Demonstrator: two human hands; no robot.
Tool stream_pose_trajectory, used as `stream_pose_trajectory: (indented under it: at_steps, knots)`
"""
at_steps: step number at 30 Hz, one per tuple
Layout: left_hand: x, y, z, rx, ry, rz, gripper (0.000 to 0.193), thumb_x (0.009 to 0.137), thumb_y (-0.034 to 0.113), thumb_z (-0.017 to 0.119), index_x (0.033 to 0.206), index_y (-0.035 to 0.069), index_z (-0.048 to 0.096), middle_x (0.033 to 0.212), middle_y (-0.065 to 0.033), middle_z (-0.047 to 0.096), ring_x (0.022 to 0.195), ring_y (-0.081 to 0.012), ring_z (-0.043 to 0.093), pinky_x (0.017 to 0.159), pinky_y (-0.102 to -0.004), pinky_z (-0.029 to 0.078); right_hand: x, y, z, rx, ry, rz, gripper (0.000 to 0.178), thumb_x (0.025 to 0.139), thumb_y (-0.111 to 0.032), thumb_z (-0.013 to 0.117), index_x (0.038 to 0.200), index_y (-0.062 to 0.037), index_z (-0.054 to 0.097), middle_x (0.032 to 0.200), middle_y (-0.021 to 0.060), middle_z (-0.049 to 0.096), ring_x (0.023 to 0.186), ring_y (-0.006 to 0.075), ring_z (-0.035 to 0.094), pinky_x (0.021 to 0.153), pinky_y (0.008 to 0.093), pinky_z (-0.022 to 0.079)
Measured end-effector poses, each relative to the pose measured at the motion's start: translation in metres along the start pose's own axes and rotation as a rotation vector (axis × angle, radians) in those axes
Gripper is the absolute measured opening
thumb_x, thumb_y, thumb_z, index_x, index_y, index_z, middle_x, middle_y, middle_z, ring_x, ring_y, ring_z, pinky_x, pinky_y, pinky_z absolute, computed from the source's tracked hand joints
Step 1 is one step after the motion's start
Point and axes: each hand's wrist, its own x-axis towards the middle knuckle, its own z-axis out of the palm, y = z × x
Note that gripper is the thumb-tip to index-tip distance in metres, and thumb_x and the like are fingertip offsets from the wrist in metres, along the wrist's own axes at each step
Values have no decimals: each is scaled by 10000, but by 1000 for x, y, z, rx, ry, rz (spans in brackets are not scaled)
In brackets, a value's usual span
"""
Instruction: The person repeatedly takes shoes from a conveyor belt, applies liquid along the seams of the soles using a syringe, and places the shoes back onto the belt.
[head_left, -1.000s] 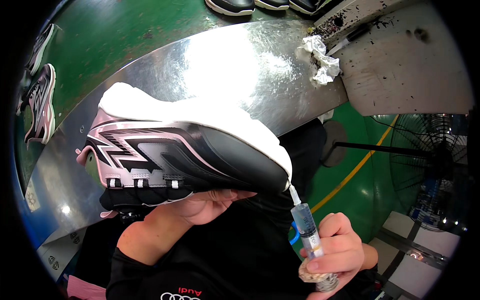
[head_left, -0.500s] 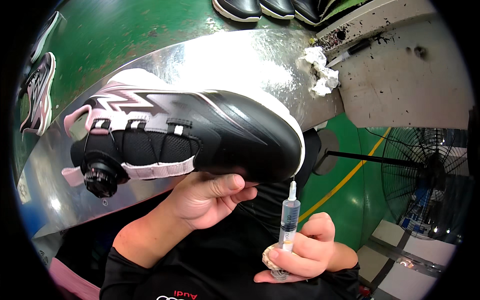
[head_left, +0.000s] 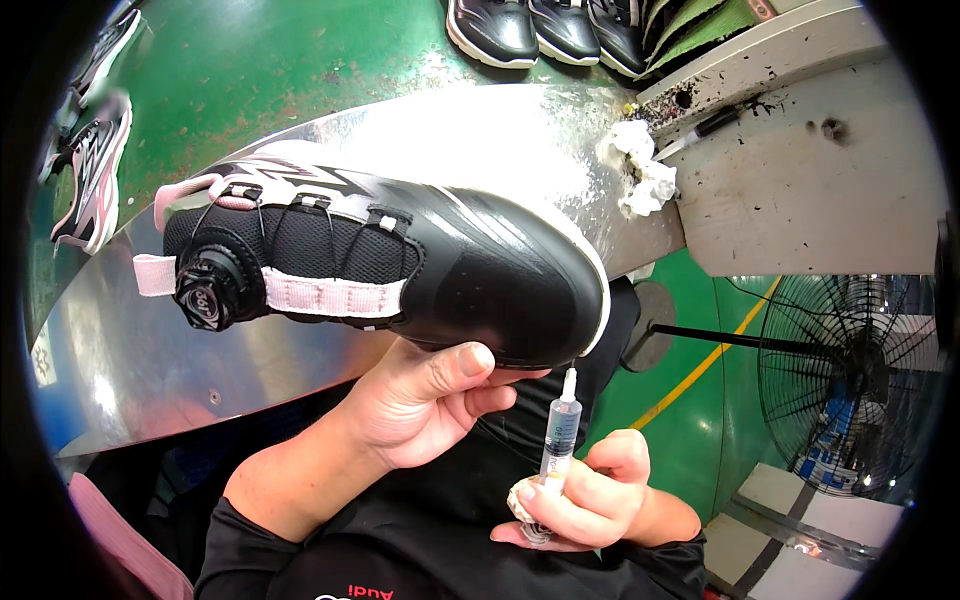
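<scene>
A black sneaker [head_left: 490, 270] with pink straps, a white sole edge and a round lacing dial [head_left: 208, 285] is held up on its side. My left hand [head_left: 430, 395] grips it from below near the toe, thumb on the near side and the other fingers partly hidden under it. In my right hand [head_left: 590, 490] is a clear syringe [head_left: 562, 430] pointing upward, with a pale wad [head_left: 520, 497] pressed against its lower part. The syringe tip is at the sole edge by the toe; whether it touches I cannot tell.
Below the shoe lies a shiny metal table [head_left: 330, 370]. Crumpled white tissue [head_left: 645, 165] and a dark-handled brush-like tool [head_left: 700, 132] are by a stained grey panel [head_left: 800, 180]. More shoes [head_left: 495, 35] stand at the back, others [head_left: 98, 180] at left. A fan [head_left: 860, 380] stands right.
The shoe has rolled so its tongue and dial face me more. The syringe and my right hand have shifted slightly left along the toe edge. The whole view has moved a little.
</scene>
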Motion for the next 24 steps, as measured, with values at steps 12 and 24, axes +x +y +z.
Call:
stream_pose_trajectory:
  at_steps: [12, 24]
  knots:
    - [-76, -1, -24, -113, 84, -53, 438, 806, -7, 635, 1224, 53, 522, 1118, -78, 620, 1016, -220, 608, 859, -392, 519, 1, 57, 13, -23, 118, 90, 698, 694, -556, 736, 1148, -96, 473, 887, 37, 552, 797, 210, 442, 744, 368, 348]
    - [-74, 81, -1, 455, 297, 301, 771, 704, 105, 714, 1355, -21, 320, 1257, -146, 520, 1145, -241, 536, 1002, -372, 410, 50, 128, 97, 309, 259, 344, 593, 560, -222, 856, 1061, -33, 600, 975, 39, 585, 897, 212, 400, 821, 303, 381]
